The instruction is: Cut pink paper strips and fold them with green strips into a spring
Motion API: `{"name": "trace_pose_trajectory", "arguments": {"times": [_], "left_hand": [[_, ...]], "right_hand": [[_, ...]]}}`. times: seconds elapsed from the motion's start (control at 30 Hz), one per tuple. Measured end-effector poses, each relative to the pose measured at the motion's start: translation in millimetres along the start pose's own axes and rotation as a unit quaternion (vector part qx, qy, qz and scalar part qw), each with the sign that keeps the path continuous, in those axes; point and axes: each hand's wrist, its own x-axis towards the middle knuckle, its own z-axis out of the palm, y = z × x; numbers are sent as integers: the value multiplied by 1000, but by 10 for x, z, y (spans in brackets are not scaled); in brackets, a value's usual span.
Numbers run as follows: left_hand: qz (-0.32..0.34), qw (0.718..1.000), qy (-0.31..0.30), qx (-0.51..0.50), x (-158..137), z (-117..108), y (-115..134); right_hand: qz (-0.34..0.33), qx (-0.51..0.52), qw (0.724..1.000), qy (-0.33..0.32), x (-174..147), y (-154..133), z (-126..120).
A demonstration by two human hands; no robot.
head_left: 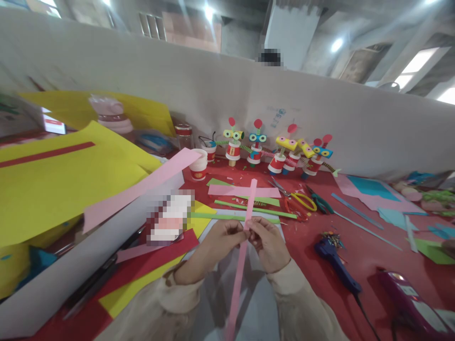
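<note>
A long pink paper strip (pixel 240 272) runs up the middle of the view, pinched between both hands. My left hand (pixel 225 237) grips it from the left with thumb and fingertips. From the right, my right hand (pixel 267 240) pinches it at nearly the same spot. The strip's upper end rises past the fingers, and its lower part hangs toward me over a grey-white board (pixel 261 308). Just beyond the hands lie green paper strips (pixel 266 210) and a wider pink paper piece (pixel 227 190).
Paper-cup robot figures (pixel 232 150) stand along the wall. Yellow-handled scissors (pixel 304 201), pliers (pixel 320 202), a blue hot glue gun (pixel 336 265) and a purple device (pixel 412 298) lie at right. Yellow sheets (pixel 71 189) and a white paper roll (pixel 92 255) fill the left; stacked cups (pixel 198 166) stand behind.
</note>
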Motion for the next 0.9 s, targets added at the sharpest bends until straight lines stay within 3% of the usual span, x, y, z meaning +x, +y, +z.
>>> {"name": "trace_pose_trajectory", "arguments": {"times": [0.23, 0.43, 0.57, 0.7, 0.9], "left_hand": [[-28, 999, 9, 35, -33, 0, 41], [26, 1000, -5, -10, -15, 26, 45], [13, 999, 33, 10, -16, 16, 44], [17, 999, 23, 33, -32, 35, 58], [43, 997, 37, 44, -27, 56, 46]], "right_hand": [[-19, 31, 999, 27, 41, -53, -58], [-12, 54, 998, 23, 56, -37, -48], [-15, 52, 998, 10, 46, -24, -38], [-35, 57, 997, 35, 59, -55, -77], [-24, 53, 998, 13, 46, -53, -62]]}}
